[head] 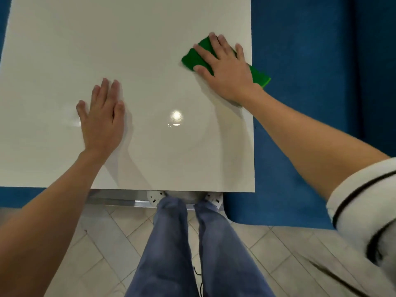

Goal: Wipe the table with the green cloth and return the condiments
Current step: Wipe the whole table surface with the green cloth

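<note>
Folded green cloth at right edge of glossy white surface, overhanging at one end, pressed flat under right grip with fingers straight and spread; left grip laid flat on surface, holding nothing; blue seating on both sides, pale tiled floor below.

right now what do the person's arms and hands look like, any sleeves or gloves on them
The left hand and right hand wear no gloves, and no rings or watch show. The left forearm is uncovered to the frame edge. The right forearm is uncovered up to a short white sleeve with thin dark stripes near its hem.
</note>
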A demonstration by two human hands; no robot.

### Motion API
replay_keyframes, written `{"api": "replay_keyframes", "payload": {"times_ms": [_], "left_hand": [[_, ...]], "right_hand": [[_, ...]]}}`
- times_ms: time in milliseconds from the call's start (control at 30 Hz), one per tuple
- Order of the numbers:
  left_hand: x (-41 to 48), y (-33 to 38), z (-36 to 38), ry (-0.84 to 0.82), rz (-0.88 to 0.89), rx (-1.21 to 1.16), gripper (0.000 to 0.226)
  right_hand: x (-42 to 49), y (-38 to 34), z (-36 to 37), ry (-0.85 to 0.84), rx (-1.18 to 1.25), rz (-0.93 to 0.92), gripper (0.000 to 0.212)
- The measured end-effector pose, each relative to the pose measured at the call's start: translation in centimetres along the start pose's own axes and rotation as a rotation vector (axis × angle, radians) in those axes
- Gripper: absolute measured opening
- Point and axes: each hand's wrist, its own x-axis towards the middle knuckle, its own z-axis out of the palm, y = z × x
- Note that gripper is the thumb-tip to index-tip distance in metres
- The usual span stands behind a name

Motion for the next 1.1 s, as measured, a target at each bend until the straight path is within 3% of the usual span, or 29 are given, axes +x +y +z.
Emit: {"api": "replay_keyframes", "payload": {"times_ms": [133, 267, 333, 533, 667, 800, 933, 1033, 1100], "left_hand": [[-0.2, -0.1, 0.5, 0.015, -0.002, 0.015, 0.05], [-0.4, 0.2, 1.0, 0.011, -0.007, 0.02, 0.052], [-0.5, 0.3, 1.0, 0.001, -0.012, 0.011, 0.052], [-0.2, 0.1, 0.9, 0.018, 0.009, 0.019, 0.05], [-0.1, 0.0, 0.7, 0.028, 0.014, 0.016, 0.049], [0.0, -0.1, 0.9, 0.036, 0.027, 0.025, 0.049], [-0.1, -0.1, 0.9, 0.038, 0.03, 0.041, 0.049], [-0.2, 0.2, 0.8, 0.032, 0.033, 0.03, 0.049], [-0.2, 0.3, 0.7, 0.032, 0.038, 0.026, 0.049]], "right_hand": [[-7.6, -2.5, 2.0, 0.028, -0.01, 0.004, 0.057], [-13.9, -2.2, 2.9, -0.025, -0.035, -0.118, 0.059], [-12.9, -0.4, 2.4, -0.022, -0.037, -0.132, 0.058], [-2.2, 3.0, 0.6, 0.042, 0.018, 0.165, 0.057], [-2.3, 1.4, 1.3, 0.074, -0.02, 0.207, 0.058], [-9.5, -2.4, 3.0, 0.062, -0.011, 0.098, 0.059], [-17.8, -4.9, 3.8, -0.041, -0.038, -0.149, 0.058], [-16.9, -2.4, 3.2, -0.092, -0.075, -0.31, 0.057], [-13.3, -0.8, 2.3, -0.093, -0.068, -0.28, 0.057]]}}
